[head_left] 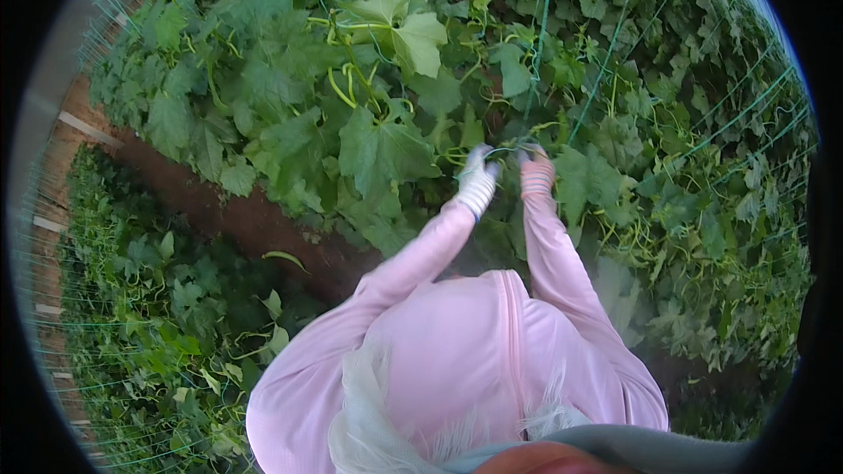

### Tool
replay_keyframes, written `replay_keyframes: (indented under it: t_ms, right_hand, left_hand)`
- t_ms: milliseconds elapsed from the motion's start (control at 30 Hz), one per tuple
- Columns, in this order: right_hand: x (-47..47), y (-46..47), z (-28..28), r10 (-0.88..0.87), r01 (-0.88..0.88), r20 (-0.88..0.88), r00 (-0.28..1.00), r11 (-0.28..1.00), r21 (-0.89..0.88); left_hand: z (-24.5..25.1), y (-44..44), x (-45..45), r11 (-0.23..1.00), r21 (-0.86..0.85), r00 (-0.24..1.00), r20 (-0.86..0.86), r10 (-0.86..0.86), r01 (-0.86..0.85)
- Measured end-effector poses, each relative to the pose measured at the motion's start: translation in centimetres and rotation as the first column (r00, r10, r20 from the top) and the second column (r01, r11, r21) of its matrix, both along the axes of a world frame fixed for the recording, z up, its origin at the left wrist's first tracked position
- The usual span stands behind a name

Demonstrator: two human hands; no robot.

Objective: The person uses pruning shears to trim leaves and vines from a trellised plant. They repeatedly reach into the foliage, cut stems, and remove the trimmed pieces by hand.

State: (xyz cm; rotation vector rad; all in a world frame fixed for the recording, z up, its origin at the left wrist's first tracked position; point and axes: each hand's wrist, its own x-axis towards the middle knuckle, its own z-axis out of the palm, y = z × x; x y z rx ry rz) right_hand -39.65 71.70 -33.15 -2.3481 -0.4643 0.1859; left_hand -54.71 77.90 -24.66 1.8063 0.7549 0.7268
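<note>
In the head view, both gloved hands reach forward into a row of climbing vines. My left hand (479, 179), in a white glove with greyish fingertips, has its fingers around a thin green twine (506, 149). Close to its right, my right hand (537, 170), in a pinkish striped glove, touches the same twine near a vine stem (545, 125). Leaves and twine partly hide the fingertips. A taller green string (544, 20) runs upward above the hands. Broad green leaves (382, 148) and curly tendrils lie left of them.
Dense vines with green strings (609, 56) fill the right side. Bare brown soil (263, 224) forms a path at left, with a slender green pod or leaf (286, 257) over it. Another leafy row (151, 289) stands beyond. White strips (90, 128) lie at the far left.
</note>
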Motion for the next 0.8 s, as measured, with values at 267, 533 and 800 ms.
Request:
replay_keyframes:
  t_ms: [267,533,800]
  right_hand:
    - [-13.5,-2.7,12.3,0.856,-0.577,-0.334,0.395,0.514,0.635]
    - [-15.3,13.2,26.7,0.462,-0.290,0.100,0.881,0.361,0.886]
    - [-8.3,23.6,31.8,0.455,-0.097,-0.162,0.876,0.495,0.864]
  left_hand:
    - [24.0,0.6,-17.0,0.988,0.132,0.949,0.291,-0.122,0.087]
    - [22.7,23.2,-13.7,0.796,0.510,0.618,-0.522,0.588,-0.327]
    - [14.9,34.4,-12.5,0.694,0.641,0.891,-0.034,0.453,-0.328]
